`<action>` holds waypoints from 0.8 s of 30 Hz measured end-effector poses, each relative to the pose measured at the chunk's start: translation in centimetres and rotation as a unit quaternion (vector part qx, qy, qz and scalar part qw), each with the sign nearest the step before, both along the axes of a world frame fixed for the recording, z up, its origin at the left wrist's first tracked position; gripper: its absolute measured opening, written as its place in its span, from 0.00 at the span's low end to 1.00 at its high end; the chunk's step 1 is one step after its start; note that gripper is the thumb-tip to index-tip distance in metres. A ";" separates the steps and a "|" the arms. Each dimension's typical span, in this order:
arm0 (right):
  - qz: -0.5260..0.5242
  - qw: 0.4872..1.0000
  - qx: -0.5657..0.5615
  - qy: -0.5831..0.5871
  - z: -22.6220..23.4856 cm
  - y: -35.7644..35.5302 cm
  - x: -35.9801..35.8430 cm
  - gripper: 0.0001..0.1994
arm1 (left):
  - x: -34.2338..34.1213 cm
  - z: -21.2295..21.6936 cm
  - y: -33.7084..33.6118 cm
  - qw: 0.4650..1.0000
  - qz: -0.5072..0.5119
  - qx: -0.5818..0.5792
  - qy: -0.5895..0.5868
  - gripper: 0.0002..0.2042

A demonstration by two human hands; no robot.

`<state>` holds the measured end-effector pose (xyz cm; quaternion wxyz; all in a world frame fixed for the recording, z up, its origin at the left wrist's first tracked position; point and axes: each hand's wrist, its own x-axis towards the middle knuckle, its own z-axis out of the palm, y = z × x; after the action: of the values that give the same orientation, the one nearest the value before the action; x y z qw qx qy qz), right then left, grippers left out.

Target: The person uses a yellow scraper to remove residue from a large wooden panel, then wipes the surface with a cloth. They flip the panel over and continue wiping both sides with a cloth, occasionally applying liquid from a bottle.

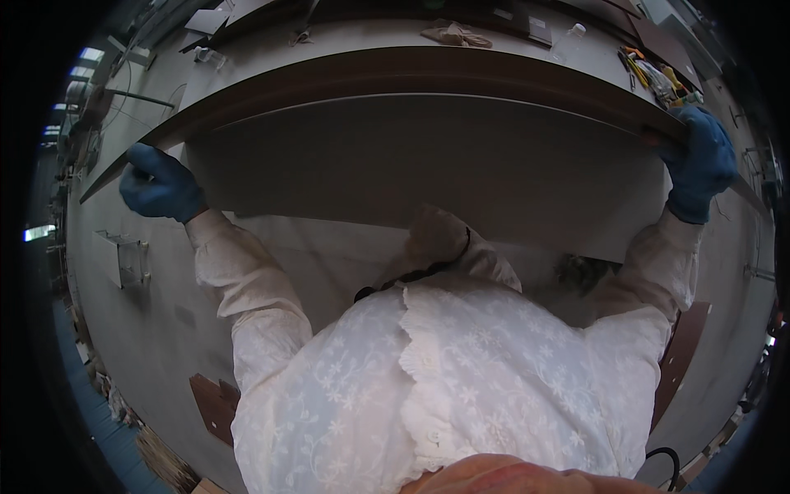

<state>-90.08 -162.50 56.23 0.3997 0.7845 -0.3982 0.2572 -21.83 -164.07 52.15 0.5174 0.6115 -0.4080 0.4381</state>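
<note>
A long dark brown board (395,70) stretches across in front of me, curved by the lens. Near its left end is my left hand (160,183), in a blue glove, with the fingers curled round the board's edge. My right hand (699,156), gloved in blue too, is closed on the board toward its right end. The fingertips of the right hand are partly hidden behind the board and the glove. Below the board, on my side, a wide grey panel (428,156) lies in shadow.
Beyond the board is a pale worktop (378,33). On it are a crumpled cloth (457,34), a clear bottle (568,43), a clear container (210,58) and several hand tools (646,72). A small metal frame (123,257) stands at left. Brown boards (214,407) flank me.
</note>
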 end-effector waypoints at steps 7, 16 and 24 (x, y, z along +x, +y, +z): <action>0.048 0.998 0.039 0.018 -0.5 -1.5 -0.6 0.27 | 0.3 -0.6 -3.6 0.946 -0.257 0.045 -0.191 0.17; 0.081 0.995 0.034 0.038 0.0 -2.9 -2.4 0.25 | -0.8 0.4 -3.7 0.957 -0.265 -0.020 -0.117 0.27; 0.133 0.989 0.057 -0.007 3.1 -4.6 -4.5 0.25 | -0.1 5.0 0.4 0.971 -0.183 -0.007 -0.155 0.33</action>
<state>-94.63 -167.14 59.29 0.3134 0.8502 -0.3072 0.2908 -21.97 -163.70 57.16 0.5236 0.4477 -0.5853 0.4276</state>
